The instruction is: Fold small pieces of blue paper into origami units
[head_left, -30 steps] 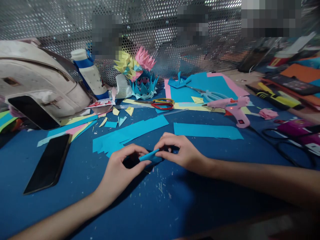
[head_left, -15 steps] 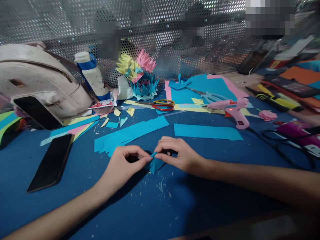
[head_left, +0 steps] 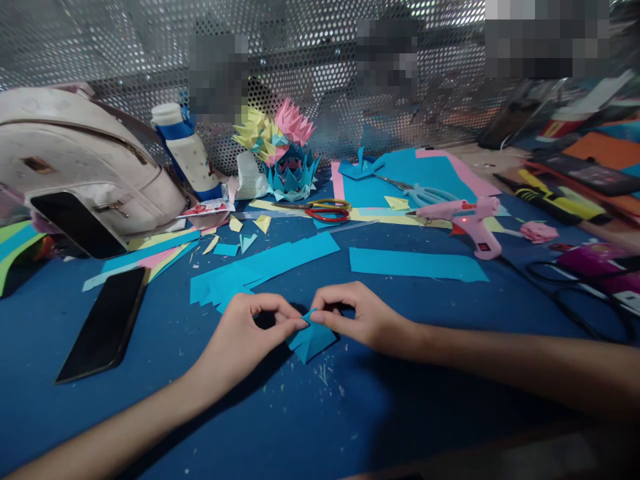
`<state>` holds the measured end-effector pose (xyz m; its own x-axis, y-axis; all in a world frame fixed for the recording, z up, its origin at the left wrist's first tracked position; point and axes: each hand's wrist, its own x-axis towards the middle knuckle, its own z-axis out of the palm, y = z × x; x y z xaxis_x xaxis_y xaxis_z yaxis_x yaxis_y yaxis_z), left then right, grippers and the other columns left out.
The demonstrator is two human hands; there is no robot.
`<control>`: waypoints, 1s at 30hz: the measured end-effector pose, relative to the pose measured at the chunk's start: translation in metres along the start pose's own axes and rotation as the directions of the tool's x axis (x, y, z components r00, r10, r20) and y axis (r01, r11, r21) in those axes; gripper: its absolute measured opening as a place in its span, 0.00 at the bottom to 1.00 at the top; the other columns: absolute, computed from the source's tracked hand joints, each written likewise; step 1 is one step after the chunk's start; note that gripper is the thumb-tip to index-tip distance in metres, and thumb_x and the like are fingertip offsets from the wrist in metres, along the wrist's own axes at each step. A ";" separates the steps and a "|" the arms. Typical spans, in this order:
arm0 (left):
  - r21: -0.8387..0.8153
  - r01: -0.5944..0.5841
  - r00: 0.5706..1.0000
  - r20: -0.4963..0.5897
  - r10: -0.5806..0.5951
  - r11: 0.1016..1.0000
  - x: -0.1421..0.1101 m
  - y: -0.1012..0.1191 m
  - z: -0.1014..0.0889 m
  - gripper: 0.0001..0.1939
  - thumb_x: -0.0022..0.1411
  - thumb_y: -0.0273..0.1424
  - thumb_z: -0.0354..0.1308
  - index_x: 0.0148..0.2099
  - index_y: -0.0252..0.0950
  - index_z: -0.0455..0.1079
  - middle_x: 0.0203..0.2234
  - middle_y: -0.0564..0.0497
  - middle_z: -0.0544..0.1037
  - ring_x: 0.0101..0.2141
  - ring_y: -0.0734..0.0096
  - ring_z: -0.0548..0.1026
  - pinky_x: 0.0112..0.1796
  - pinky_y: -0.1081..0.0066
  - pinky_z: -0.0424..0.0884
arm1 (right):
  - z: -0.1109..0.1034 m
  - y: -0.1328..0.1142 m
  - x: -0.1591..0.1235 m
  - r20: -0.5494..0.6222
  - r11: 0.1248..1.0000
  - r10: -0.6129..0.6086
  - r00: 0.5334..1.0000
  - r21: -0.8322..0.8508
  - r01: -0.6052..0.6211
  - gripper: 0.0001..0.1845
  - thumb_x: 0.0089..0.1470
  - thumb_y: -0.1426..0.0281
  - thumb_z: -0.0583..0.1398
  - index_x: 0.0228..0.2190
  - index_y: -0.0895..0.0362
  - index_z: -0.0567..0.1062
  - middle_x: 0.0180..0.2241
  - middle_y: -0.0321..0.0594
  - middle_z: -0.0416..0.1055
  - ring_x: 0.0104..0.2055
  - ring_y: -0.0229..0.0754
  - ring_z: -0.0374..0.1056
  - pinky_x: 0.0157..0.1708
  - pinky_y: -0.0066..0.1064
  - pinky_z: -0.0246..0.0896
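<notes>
Folded blue paper point(head_left: 316, 341) — creased, pointed at its near end — is pinched by left hand point(head_left: 249, 328) and right hand point(head_left: 363, 313).

A pale backpack point(head_left: 65, 143) beside a white and blue bottle point(head_left: 191, 160), a dark phone point(head_left: 106, 321) flat nearby.

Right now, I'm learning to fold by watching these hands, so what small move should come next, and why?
I'd probably pinch the top crease flat: the left hand and right hand both have their fingertips at the top of the folded blue paper, while its lower part flares below them, so that fold may need firming.
</notes>
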<state>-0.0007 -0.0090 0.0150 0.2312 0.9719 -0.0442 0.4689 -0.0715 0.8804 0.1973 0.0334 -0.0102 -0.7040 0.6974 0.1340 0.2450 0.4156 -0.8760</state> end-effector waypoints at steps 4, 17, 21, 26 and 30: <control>0.019 0.014 0.999 0.044 -0.015 1.000 0.001 -0.001 0.000 0.08 0.56 0.31 0.60 0.27 0.36 0.76 0.20 0.52 0.76 0.24 0.71 0.70 0.26 0.73 0.64 | 0.001 -0.002 -0.001 0.015 1.000 0.006 1.000 0.004 -0.006 0.12 0.58 0.67 0.57 0.25 0.60 0.71 0.20 0.32 0.61 0.23 0.32 0.54 0.23 0.23 0.50; -0.112 0.102 0.995 0.013 -0.101 0.989 0.003 -0.008 -0.005 0.08 0.56 0.33 0.61 0.27 0.35 0.74 0.22 0.51 0.75 0.24 0.73 0.68 0.26 0.74 0.62 | -0.005 -0.003 0.002 -0.026 0.995 0.067 0.997 0.076 -0.065 0.13 0.59 0.68 0.56 0.23 0.59 0.68 0.22 0.33 0.62 0.25 0.33 0.57 0.26 0.25 0.52; -0.133 0.085 0.996 0.030 -0.081 0.987 0.001 -0.008 0.001 0.07 0.56 0.31 0.59 0.28 0.34 0.74 0.20 0.53 0.73 0.22 0.75 0.66 0.24 0.75 0.61 | -0.002 -0.002 0.002 0.003 0.997 0.063 0.998 0.054 -0.063 0.08 0.58 0.68 0.56 0.30 0.59 0.71 0.24 0.33 0.64 0.24 0.32 0.56 0.24 0.24 0.51; -0.126 0.070 0.996 0.064 -0.062 0.990 -0.001 -0.006 0.009 0.06 0.55 0.27 0.59 0.26 0.33 0.71 0.19 0.53 0.73 0.23 0.75 0.67 0.25 0.76 0.62 | 0.000 -0.003 -0.001 0.017 1.000 -0.021 1.000 -0.013 0.021 0.06 0.57 0.72 0.57 0.28 0.59 0.71 0.25 0.33 0.65 0.26 0.32 0.56 0.25 0.24 0.51; -0.104 0.051 0.994 0.105 -0.040 0.993 -0.001 -0.004 0.009 0.07 0.56 0.28 0.58 0.26 0.33 0.70 0.20 0.52 0.73 0.24 0.74 0.68 0.26 0.75 0.62 | -0.002 -0.007 -0.002 0.020 0.998 -0.060 0.998 -0.032 0.061 0.07 0.55 0.75 0.58 0.25 0.59 0.70 0.24 0.33 0.63 0.26 0.32 0.56 0.26 0.24 0.52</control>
<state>0.0049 -0.0117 0.0070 0.3002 0.9452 -0.1282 0.3889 0.0015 0.9213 0.1987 0.0307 -0.0036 -0.7310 0.6590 0.1770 0.2230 0.4758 -0.8508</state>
